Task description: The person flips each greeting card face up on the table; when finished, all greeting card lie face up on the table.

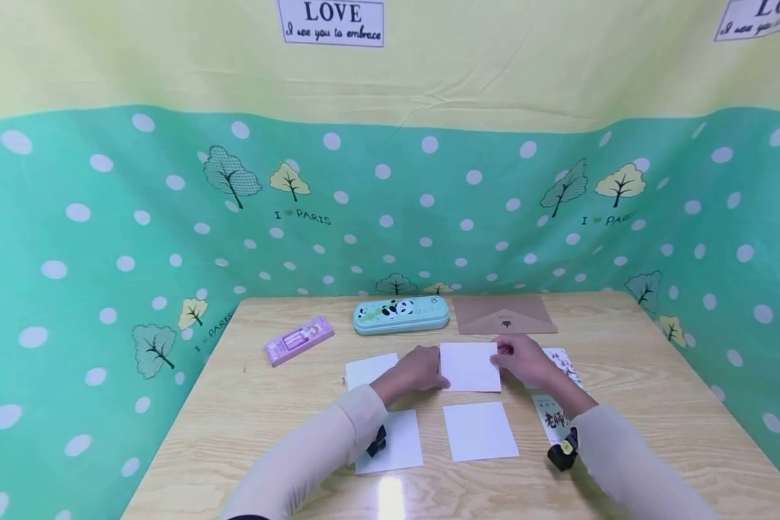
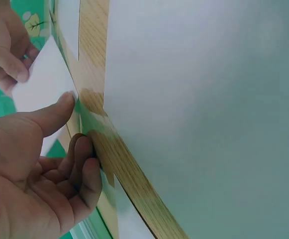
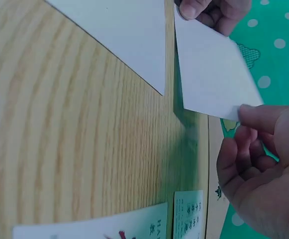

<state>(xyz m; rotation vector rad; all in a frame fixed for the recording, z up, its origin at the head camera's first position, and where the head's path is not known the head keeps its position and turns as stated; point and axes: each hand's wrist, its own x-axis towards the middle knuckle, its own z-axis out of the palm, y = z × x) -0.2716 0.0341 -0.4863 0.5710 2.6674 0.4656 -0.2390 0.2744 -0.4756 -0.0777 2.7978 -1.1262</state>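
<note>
Both hands hold one white square card point(image 1: 469, 367) by its opposite side edges, raised off the table at the middle. My left hand point(image 1: 419, 370) pinches the card's left side, its thumb point(image 2: 59, 113) lying on the near face. At the other side my right hand point(image 1: 523, 359) grips the edge between thumb point(image 3: 258, 117) and curled fingers. The card's visible face is blank and tilted toward the head camera. Nearer me lies another white card point(image 1: 481, 431). Left of it is a second one point(image 1: 399, 449), partly under the left wrist, and behind that a third point(image 1: 369, 368).
A blossom-printed card point(image 1: 564, 365) and a card with dark lettering point(image 1: 549, 415) lie under the right forearm. Along the back are a blue panda pencil case point(image 1: 401, 323) and a brown envelope point(image 1: 505, 310). A purple box point(image 1: 299, 341) sits left. Polka-dot cloth point(image 1: 338, 217) encloses the wooden table point(image 1: 266, 412).
</note>
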